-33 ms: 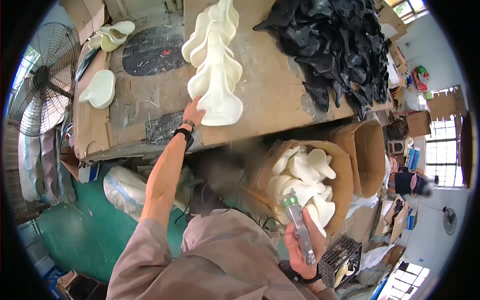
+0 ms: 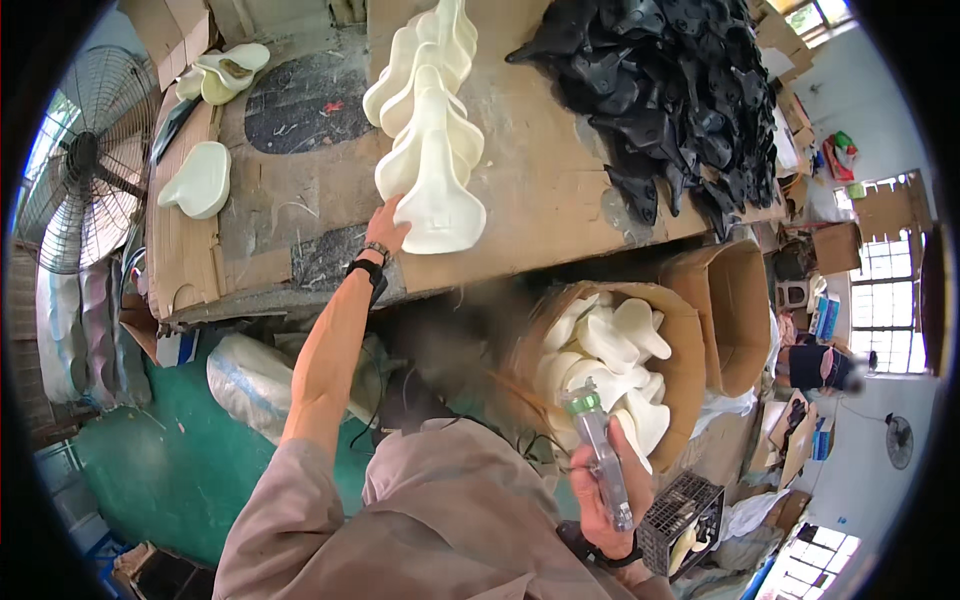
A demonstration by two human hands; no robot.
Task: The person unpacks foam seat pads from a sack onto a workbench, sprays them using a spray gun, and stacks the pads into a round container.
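On the cardboard-covered table (image 2: 540, 225), white saddle-shaped foam pads (image 2: 436, 170) stand overlapped in a long row running away from me. My left hand (image 2: 386, 226) reaches to the left edge of the nearest pad, its fingers closed at that edge and partly hidden. Low on the right, my right hand (image 2: 612, 480) is wrapped round a clear plastic hand tool (image 2: 603, 455) with a green collar, its collar end pointing up toward the table. Beyond that tool, a round cardboard container (image 2: 683, 375) holds more white saddle-shaped pieces (image 2: 608, 340).
Black saddle-shaped shells (image 2: 670, 90) lie heaped at the table's far right. A single pale pad (image 2: 200, 180) rests at the left end, near a large fan (image 2: 85, 150). An open cardboard box (image 2: 740, 315) and a black crate (image 2: 682, 515) stand to the right.
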